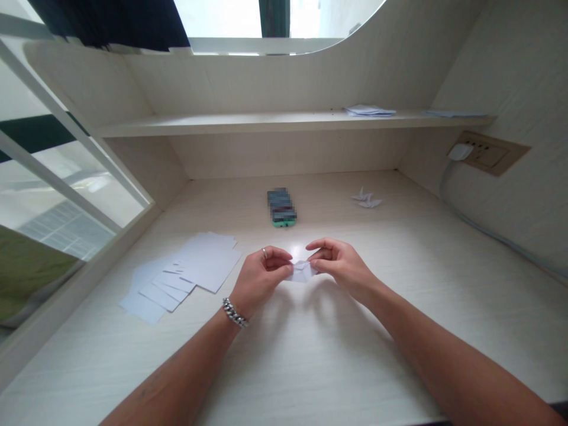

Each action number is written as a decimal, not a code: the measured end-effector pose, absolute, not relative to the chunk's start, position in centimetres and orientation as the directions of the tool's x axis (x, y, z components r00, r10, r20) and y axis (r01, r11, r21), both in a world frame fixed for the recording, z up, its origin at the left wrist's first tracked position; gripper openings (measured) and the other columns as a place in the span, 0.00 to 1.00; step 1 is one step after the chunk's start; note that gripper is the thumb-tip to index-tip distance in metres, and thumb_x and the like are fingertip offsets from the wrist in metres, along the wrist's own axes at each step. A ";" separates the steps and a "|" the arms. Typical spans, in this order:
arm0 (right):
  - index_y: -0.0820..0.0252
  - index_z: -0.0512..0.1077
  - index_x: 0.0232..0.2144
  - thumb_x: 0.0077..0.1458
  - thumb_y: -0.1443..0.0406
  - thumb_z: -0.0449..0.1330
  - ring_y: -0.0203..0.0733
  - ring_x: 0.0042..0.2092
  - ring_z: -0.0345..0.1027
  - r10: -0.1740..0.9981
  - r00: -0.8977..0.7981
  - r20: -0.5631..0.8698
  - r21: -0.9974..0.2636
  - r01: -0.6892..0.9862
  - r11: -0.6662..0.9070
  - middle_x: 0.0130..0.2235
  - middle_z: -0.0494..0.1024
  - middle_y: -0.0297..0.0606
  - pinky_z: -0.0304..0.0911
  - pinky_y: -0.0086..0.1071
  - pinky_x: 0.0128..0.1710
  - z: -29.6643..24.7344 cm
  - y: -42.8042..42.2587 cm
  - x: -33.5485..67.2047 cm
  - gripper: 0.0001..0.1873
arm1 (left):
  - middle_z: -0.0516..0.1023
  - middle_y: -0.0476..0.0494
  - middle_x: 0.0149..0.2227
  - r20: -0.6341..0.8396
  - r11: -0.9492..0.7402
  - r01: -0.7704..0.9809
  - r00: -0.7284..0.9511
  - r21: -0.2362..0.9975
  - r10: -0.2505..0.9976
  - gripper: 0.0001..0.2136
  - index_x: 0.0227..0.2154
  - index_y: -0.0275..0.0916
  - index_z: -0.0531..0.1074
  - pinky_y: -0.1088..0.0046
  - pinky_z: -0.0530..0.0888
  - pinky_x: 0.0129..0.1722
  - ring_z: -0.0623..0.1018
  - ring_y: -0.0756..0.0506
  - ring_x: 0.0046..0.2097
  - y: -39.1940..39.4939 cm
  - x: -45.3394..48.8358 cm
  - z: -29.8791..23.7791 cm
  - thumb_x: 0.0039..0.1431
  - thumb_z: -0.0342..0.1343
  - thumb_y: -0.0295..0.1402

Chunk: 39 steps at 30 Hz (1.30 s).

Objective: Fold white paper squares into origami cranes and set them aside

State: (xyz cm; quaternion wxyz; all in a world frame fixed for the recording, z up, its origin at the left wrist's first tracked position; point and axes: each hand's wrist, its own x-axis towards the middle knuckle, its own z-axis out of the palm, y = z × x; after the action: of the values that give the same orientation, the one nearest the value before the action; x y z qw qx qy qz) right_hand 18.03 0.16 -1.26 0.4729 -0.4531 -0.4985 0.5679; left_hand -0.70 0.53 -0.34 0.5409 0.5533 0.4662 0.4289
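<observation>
A small piece of folded white paper is held between my two hands above the middle of the desk. My left hand, with a ring and a chain bracelet at the wrist, pinches its left edge between thumb and fingers. On the other side, my right hand grips the right edge with thumb and index finger. Creases and a raised flap show on the paper. Loose white paper sheets lie fanned out to the left of my left hand. Two small folded paper cranes rest farther back on the right.
Behind my hands lies a phone with a green edge, its screen blurred. A shelf spans the back, with stacked paper on it. At right, a plug sits in the wall socket, its cable running down along the wall.
</observation>
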 end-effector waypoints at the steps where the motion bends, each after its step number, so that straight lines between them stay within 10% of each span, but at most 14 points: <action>1: 0.62 0.73 0.36 0.41 0.70 0.63 0.41 0.33 0.73 0.993 -0.115 -0.027 -0.997 -0.068 -0.035 0.30 0.80 0.38 0.66 0.35 0.36 -1.3 0.2 18.0 0.14 | 0.80 0.46 0.28 -0.024 0.014 0.053 0.185 0.999 0.982 0.08 0.29 0.35 0.74 0.73 0.75 0.33 0.79 0.48 0.31 0.6 -0.7 -0.4 0.43 0.65 0.25; 6: 0.61 0.76 0.31 0.48 0.66 0.61 0.44 0.38 0.74 0.953 0.189 0.237 -0.957 0.212 0.196 0.36 0.80 0.41 0.67 0.36 0.40 -1.4 -0.2 17.9 0.06 | 0.81 0.44 0.30 0.021 -0.026 0.075 0.057 0.997 0.998 0.07 0.28 0.34 0.75 0.73 0.76 0.34 0.80 0.47 0.33 0.8 -0.8 -0.8 0.43 0.64 0.26; 10: 0.59 0.78 0.34 0.53 0.66 0.59 0.41 0.36 0.72 0.915 0.101 0.391 -0.870 0.364 0.332 0.36 0.80 0.39 0.66 0.33 0.35 -1.2 -1.0 17.3 0.08 | 0.81 0.44 0.30 0.079 -0.075 0.115 -0.035 0.991 0.996 0.08 0.30 0.34 0.75 0.73 0.76 0.35 0.80 0.47 0.33 0.7 -0.6 -0.9 0.45 0.64 0.29; 17: 0.58 0.77 0.44 0.57 0.59 0.58 0.45 0.45 0.72 0.976 -0.140 0.166 -0.969 0.163 0.188 0.47 0.78 0.43 0.68 0.35 0.41 -1.9 -1.0 16.2 0.16 | 0.81 0.43 0.33 0.214 -0.224 0.163 0.074 0.961 0.974 0.07 0.33 0.35 0.76 0.72 0.77 0.38 0.80 0.47 0.36 -0.3 0.2 -1.4 0.52 0.62 0.33; 29: 0.64 0.78 0.33 0.51 0.62 0.62 0.39 0.32 0.70 0.989 -0.142 0.027 -0.999 0.041 0.033 0.31 0.79 0.40 0.66 0.33 0.34 -2.0 -0.2 17.0 0.11 | 0.80 0.44 0.34 0.321 -0.299 0.472 0.036 0.829 0.946 0.10 0.35 0.38 0.78 0.72 0.73 0.30 0.76 0.48 0.31 0.2 -1.1 -0.6 0.50 0.64 0.36; 39: 0.64 0.78 0.30 0.50 0.62 0.62 0.38 0.32 0.70 0.971 -0.239 0.003 -0.998 0.053 0.016 0.29 0.78 0.39 0.64 0.32 0.33 -1.5 -0.8 16.8 0.09 | 0.83 0.40 0.34 0.086 -0.142 0.198 0.269 0.970 0.959 0.10 0.34 0.34 0.79 0.71 0.76 0.37 0.80 0.45 0.35 0.1 -0.7 -0.6 0.50 0.64 0.35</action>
State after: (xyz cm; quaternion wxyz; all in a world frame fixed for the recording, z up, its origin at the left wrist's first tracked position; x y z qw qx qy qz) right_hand 16.80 -0.84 -1.50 0.4248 -0.4473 -0.5722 0.5405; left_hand -0.66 0.15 -0.60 0.4739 0.6401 0.4520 0.4018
